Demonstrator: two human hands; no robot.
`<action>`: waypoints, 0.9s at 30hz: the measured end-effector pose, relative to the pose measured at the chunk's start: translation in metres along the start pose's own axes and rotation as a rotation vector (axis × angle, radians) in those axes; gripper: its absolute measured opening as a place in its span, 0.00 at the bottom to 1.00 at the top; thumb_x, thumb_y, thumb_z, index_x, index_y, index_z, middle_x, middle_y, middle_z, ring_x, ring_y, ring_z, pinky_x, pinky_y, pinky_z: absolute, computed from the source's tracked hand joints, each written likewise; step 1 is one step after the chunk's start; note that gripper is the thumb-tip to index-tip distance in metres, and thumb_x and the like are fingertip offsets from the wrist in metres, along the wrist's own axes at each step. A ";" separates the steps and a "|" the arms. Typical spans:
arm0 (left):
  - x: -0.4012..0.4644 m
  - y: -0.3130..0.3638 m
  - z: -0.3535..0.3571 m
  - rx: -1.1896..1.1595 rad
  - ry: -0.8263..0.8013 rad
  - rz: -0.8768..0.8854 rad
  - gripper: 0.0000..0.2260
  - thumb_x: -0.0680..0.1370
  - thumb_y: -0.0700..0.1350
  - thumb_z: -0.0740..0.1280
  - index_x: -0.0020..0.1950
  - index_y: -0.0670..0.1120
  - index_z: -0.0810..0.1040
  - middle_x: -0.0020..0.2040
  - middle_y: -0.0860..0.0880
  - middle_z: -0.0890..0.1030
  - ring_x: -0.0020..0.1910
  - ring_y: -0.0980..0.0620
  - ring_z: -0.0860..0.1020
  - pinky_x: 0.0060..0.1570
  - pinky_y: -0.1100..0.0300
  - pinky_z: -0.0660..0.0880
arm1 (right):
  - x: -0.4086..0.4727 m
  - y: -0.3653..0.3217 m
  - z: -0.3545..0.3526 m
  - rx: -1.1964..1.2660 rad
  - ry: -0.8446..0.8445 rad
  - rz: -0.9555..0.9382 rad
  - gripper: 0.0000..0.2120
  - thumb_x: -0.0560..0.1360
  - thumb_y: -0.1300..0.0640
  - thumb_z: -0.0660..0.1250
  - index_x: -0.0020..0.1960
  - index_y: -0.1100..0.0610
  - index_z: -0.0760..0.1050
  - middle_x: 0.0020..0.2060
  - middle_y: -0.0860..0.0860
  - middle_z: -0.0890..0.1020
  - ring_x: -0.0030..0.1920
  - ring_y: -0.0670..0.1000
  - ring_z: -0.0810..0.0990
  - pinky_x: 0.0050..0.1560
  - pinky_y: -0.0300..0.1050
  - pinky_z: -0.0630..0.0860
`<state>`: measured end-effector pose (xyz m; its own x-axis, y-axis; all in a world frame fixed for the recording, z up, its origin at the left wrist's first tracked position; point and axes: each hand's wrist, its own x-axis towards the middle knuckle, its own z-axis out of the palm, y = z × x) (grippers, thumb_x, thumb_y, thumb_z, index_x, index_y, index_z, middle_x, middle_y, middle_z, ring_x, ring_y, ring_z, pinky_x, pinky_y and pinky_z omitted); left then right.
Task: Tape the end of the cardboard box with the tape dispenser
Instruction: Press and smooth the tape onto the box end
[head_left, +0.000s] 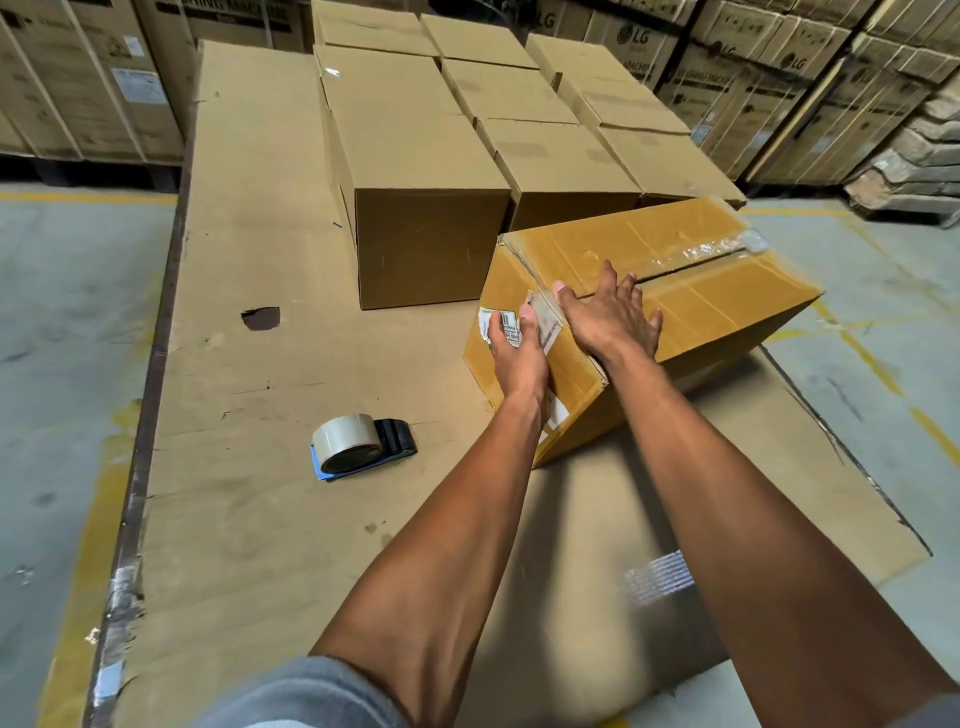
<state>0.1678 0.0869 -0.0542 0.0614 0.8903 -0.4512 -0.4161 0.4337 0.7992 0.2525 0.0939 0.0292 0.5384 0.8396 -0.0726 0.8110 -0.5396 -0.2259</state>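
A yellow-brown cardboard box (717, 291) lies at an angle on the cardboard-covered table, its top seam covered by clear tape. My left hand (517, 353) presses flat against the box's near end, over a white label and a strip of clear tape. My right hand (613, 317) lies flat on the top near the same edge, fingers spread along the seam. The tape dispenser (358, 447), a clear tape roll on a blue and black holder, rests on the table to the left of the box, apart from both hands.
Several plain closed cardboard boxes (421, 171) stand in rows behind the taped box. The table's cardboard sheet (249, 234) has a dark hole (261, 318) at the left. Stacked printed cartons (779, 73) line the back of the room. Grey floor lies on both sides.
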 end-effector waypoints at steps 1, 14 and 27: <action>0.000 0.000 0.000 -0.013 -0.003 -0.004 0.32 0.84 0.66 0.65 0.86 0.60 0.61 0.68 0.55 0.73 0.66 0.50 0.74 0.73 0.47 0.73 | 0.000 -0.001 0.001 -0.001 0.002 -0.005 0.41 0.81 0.28 0.48 0.86 0.47 0.42 0.86 0.57 0.48 0.86 0.57 0.47 0.82 0.65 0.43; 0.003 0.014 0.005 -0.093 0.023 -0.096 0.55 0.60 0.80 0.74 0.81 0.59 0.63 0.76 0.48 0.74 0.70 0.43 0.77 0.70 0.42 0.77 | -0.010 -0.007 -0.003 0.048 0.023 0.002 0.55 0.71 0.17 0.49 0.87 0.49 0.42 0.86 0.57 0.49 0.86 0.57 0.47 0.82 0.66 0.44; 0.001 0.006 -0.008 0.153 0.067 0.067 0.26 0.88 0.57 0.62 0.86 0.58 0.63 0.82 0.50 0.72 0.78 0.43 0.73 0.78 0.47 0.69 | -0.007 -0.003 -0.006 0.092 0.052 -0.081 0.29 0.87 0.52 0.52 0.86 0.39 0.49 0.86 0.54 0.51 0.86 0.56 0.50 0.83 0.68 0.45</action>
<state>0.1584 0.0888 -0.0529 -0.0245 0.9088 -0.4166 -0.2744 0.3946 0.8769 0.2480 0.0891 0.0364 0.4853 0.8743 -0.0006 0.8292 -0.4604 -0.3169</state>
